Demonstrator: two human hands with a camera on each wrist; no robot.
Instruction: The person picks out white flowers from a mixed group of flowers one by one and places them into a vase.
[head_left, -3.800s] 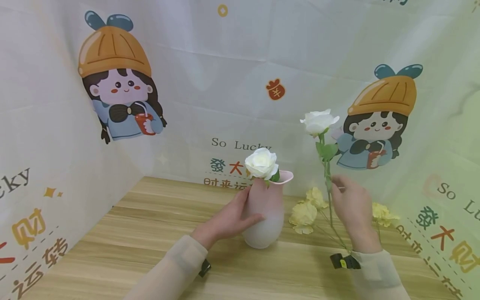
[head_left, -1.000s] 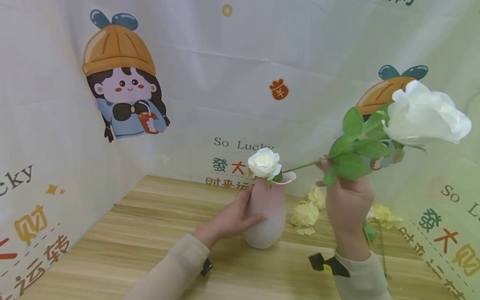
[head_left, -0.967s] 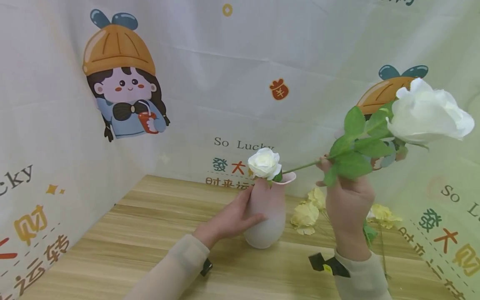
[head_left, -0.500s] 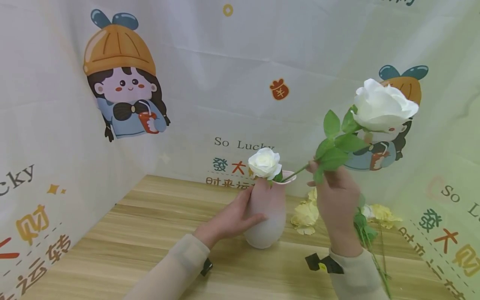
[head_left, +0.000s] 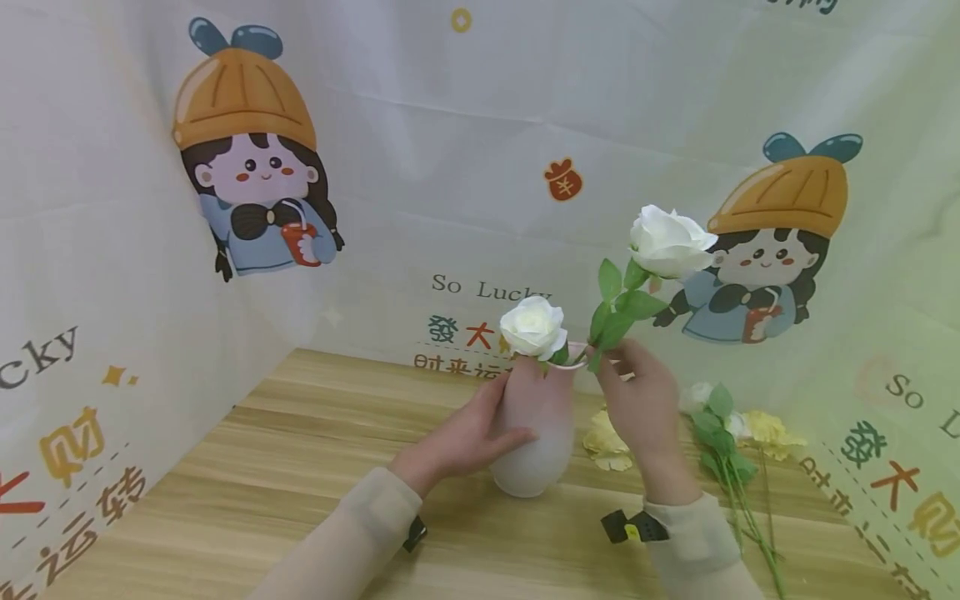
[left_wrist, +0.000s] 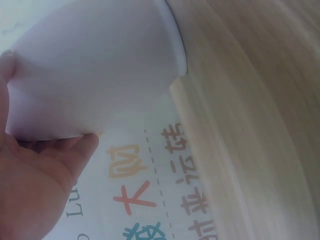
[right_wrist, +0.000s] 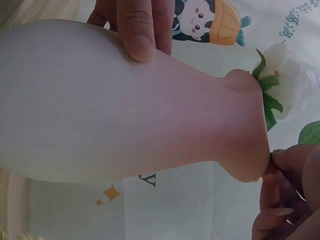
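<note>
A pink-to-white vase (head_left: 536, 437) stands upright on the table, and my left hand (head_left: 465, 437) grips its left side, thumb across the front. In the right wrist view, left-hand fingers (right_wrist: 137, 37) lie against the vase wall. One white rose (head_left: 532, 327) sits in the vase mouth, its bloom leaning over the left of the rim. My right hand (head_left: 641, 408) pinches the stem of another white rose (head_left: 671, 242) just below its leaves, right at the rim. That stem runs into the mouth; its lower part is hidden inside the vase.
Yellow flowers (head_left: 606, 442) lie on the table behind my right hand. Further right are green-stemmed white roses (head_left: 720, 425) and another yellow flower (head_left: 772, 433). A printed cloth (head_left: 450, 167) hangs around the wooden table (head_left: 300, 467).
My right hand has moved left and down from beside the vase to its rim, and the rose's stem has slid deeper into the mouth. My left hand stays on the vase.
</note>
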